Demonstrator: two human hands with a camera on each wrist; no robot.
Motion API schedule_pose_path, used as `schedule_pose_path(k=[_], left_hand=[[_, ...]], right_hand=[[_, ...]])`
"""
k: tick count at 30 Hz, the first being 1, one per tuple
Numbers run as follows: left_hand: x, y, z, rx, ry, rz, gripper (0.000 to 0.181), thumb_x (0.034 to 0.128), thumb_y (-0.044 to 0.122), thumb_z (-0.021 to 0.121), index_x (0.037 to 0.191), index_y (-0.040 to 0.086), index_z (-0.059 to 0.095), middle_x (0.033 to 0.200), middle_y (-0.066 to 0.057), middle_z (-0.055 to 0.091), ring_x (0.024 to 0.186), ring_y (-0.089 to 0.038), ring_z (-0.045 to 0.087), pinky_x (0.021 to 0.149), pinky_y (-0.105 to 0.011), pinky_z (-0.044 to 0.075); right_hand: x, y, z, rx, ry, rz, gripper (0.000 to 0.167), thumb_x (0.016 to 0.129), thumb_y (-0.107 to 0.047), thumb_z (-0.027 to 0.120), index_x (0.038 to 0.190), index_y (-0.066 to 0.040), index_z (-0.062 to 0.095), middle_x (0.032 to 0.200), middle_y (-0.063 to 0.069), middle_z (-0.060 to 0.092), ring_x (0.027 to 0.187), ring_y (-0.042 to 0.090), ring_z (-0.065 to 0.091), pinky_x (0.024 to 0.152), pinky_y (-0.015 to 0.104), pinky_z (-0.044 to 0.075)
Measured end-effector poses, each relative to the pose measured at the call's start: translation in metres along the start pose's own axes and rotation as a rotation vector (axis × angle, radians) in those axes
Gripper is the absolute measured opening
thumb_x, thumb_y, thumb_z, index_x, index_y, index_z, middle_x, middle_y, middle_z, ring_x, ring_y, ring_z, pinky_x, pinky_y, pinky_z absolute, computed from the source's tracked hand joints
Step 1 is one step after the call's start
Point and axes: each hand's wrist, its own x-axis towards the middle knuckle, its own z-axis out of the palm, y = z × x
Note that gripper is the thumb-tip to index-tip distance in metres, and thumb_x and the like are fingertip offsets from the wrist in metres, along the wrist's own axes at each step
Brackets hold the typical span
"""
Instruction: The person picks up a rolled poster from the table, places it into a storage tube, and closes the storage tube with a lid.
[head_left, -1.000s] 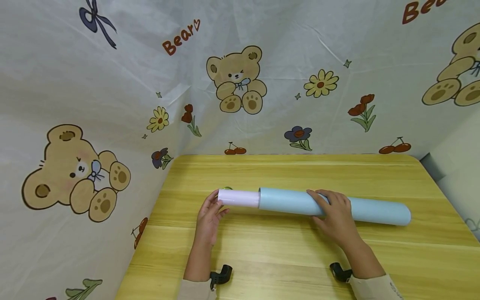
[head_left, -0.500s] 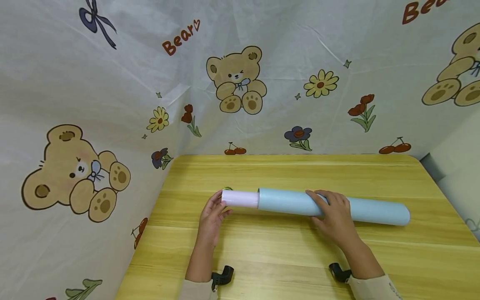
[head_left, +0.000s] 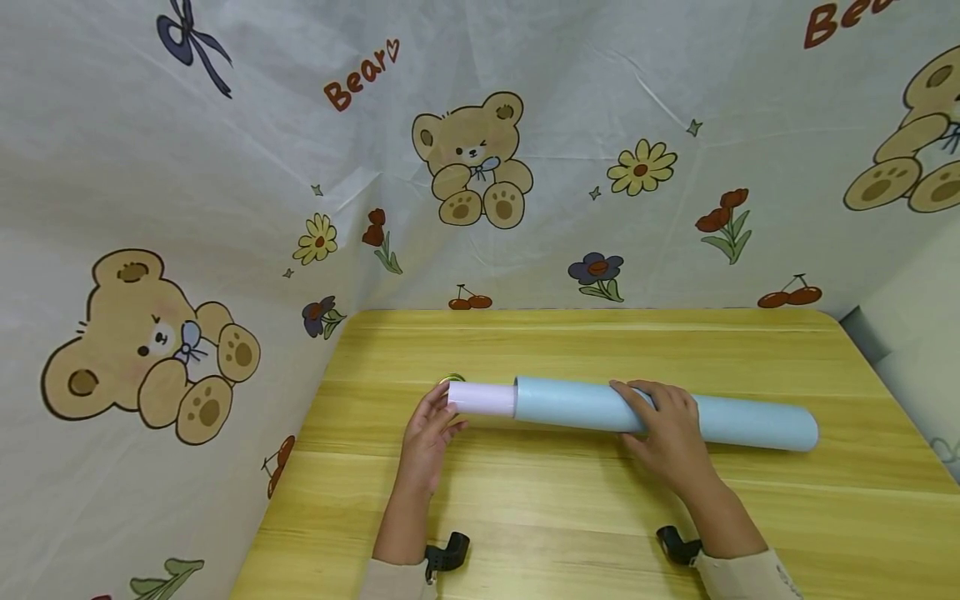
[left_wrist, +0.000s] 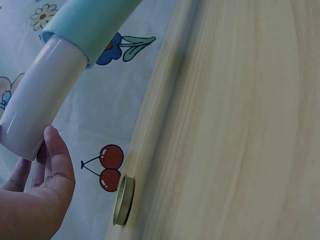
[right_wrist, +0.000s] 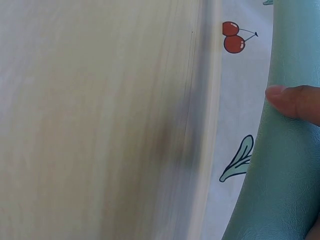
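Observation:
A light blue tube (head_left: 753,422) lies level across the head view, held a little above the wooden table or on it; I cannot tell which. My right hand (head_left: 667,429) grips it round the middle from above, and its thumb (right_wrist: 300,103) presses along the tube in the right wrist view. From the tube's left end sticks out a narrower, glossy pale lilac roll (head_left: 482,399). My left hand (head_left: 426,442) holds the outer end of that roll between thumb and fingers. Most of the roll is hidden inside the tube (left_wrist: 95,22).
A shallow gold-coloured round cap (left_wrist: 124,201) stands on the table (head_left: 540,508), just behind my left fingertips. Cloth (head_left: 285,108) printed with bears and flowers hangs at the back and left of the table. Each wrist wears a black camera mount (head_left: 448,552).
My left hand has moved right, and the lilac roll has slid deeper into the tube, so less of it shows. The tube and right hand have shifted very slightly left.

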Motion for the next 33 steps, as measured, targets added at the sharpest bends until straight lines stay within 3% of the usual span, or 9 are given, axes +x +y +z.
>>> schedule_pose_path(k=[20,26,33], left_hand=[[0.0001,-0.0046,0.0033,0.015,-0.007,-0.024,0.054,0.0998,0.021,0.064,0.150,0.012,0.046,0.135,-0.007,0.055,0.113,-0.018,0.060,0.096,-0.037,0.054],[0.0000,-0.0063,0.0032,0.023,-0.017,-0.028,0.053,0.1004,0.021,0.063,0.150,0.013,0.045,0.136,-0.006,0.054,0.113,-0.018,0.060,0.100,-0.044,0.052],[-0.0005,-0.0072,0.0047,0.008,-0.022,-0.036,0.056,0.1003,0.019,0.062,0.151,0.008,0.042,0.133,-0.005,0.054,0.112,-0.017,0.060,0.095,-0.037,0.053]], right_hand=[[0.0002,-0.0016,0.0029,-0.010,-0.002,-0.005,0.093,0.057,-0.009,0.098,0.140,-0.022,0.058,0.129,0.016,0.059,0.118,0.041,0.052,0.102,0.066,0.030],[0.0003,-0.0022,0.0029,-0.010,-0.009,-0.002,0.093,0.058,-0.009,0.098,0.141,-0.022,0.057,0.129,0.016,0.059,0.119,0.041,0.051,0.102,0.066,0.030],[0.0001,-0.0026,0.0037,-0.010,-0.006,-0.007,0.093,0.058,-0.011,0.098,0.142,-0.023,0.057,0.129,0.016,0.059,0.119,0.041,0.052,0.102,0.065,0.030]])
